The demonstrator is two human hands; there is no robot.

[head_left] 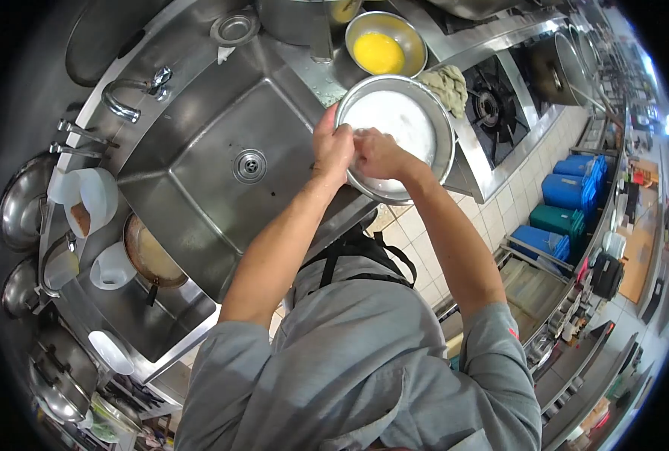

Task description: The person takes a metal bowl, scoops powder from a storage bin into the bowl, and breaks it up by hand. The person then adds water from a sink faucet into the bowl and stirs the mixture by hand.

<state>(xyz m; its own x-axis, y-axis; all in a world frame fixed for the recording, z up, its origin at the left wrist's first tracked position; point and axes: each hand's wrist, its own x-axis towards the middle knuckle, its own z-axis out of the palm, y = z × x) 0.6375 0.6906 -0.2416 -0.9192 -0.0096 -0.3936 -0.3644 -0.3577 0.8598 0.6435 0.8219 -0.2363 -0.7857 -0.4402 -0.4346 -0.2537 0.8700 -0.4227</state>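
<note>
A round metal bowl (446, 143) with a white, foamy-looking content (402, 120) is held out in front of me, past the sink's right edge. My left hand (333, 148) grips its near-left rim, thumb toward the inside. Over the left part of the bowl, my right hand (383, 155) is closed, its fingers close to my left thumb. Whatever sits in those fingers, if anything, is hidden. Just behind stands a second metal bowl (417, 45) with a yellow liquid (378, 52) in it.
A steel sink (214, 143) with a drain lies left, below a faucet (124, 105). A crumpled cloth (447, 86) rests beside the gas burner (492, 109). A frying pan (154, 259) and white plastic containers (112, 267) crowd the lower left. Blue bins (567, 192) stand right.
</note>
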